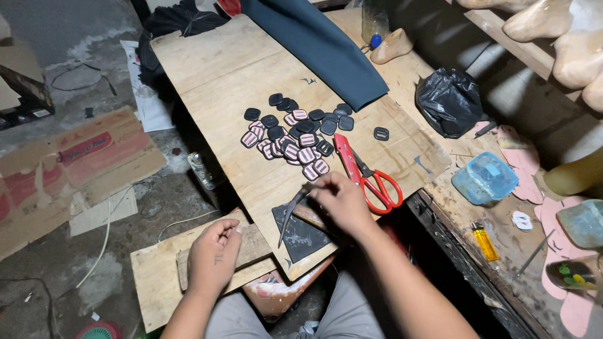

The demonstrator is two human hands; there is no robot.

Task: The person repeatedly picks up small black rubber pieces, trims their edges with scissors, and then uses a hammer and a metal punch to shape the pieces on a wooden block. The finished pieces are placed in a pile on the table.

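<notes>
Our right hand (pixel 338 199) pinching one end of a thin dark strip (pixel 291 212) on the wooden worktop (pixel 213 75), beside red scissors (pixel 367 176), our left hand (pixel 215 254) loosely curled, resting empty on a low board (pixel 157 276), buckle pile (pixel 295 135) beyond

A flattened brown cardboard box (pixel 69 169) lies on the floor at the left, bearing a red oblong label (pixel 85 148). At the far left edge stands a dark box (pixel 25 94) with a small white label (pixel 39 113). On the bench at the right a knotted black plastic bag (pixel 450 100) sits far, with a clear blue lidded plastic box (pixel 485 177) nearer.
</notes>
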